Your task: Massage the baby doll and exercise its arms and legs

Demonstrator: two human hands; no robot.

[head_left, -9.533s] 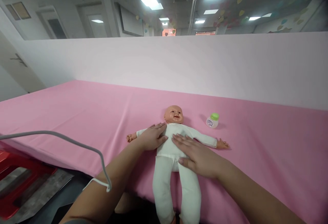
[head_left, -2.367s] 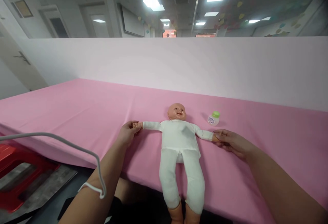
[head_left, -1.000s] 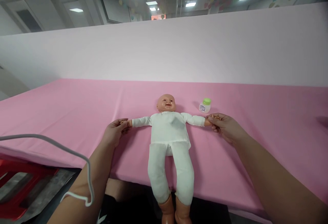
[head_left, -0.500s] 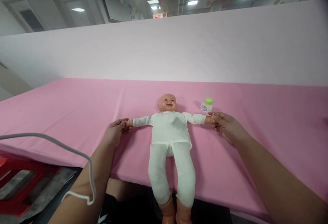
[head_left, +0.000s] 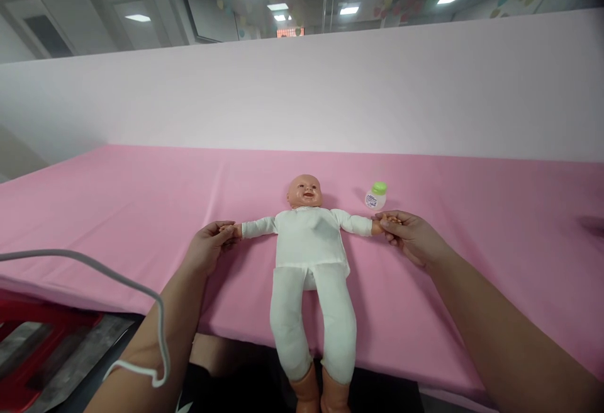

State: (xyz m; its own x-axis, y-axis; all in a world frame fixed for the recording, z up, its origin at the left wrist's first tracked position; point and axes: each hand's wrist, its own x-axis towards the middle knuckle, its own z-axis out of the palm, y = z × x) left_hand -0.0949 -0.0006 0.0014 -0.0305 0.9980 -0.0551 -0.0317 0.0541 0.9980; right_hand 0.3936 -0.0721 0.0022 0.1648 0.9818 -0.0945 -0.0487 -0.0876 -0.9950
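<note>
A baby doll (head_left: 311,237) in a white top and white trousers lies on its back, its head toward the wall and both arms stretched out sideways. My left hand (head_left: 214,243) pinches the doll's hand on the left side. On the right, my right hand (head_left: 408,235) has its fingers closed round the doll's other hand. Just beyond that hand stands a small clear bottle (head_left: 376,196) with a green cap and a printed label. The doll's bare feet hang past the near edge of the pink surface.
The pink-covered table (head_left: 141,205) meets a white wall (head_left: 302,95) with glass above it. A grey cable (head_left: 94,265) loops over my left forearm. At the lower left is a red stool (head_left: 42,350) on the floor.
The whole view has shifted slightly. Both hands keep their hold on the doll's hands, and the doll's arm on the right looks a little differently angled.
</note>
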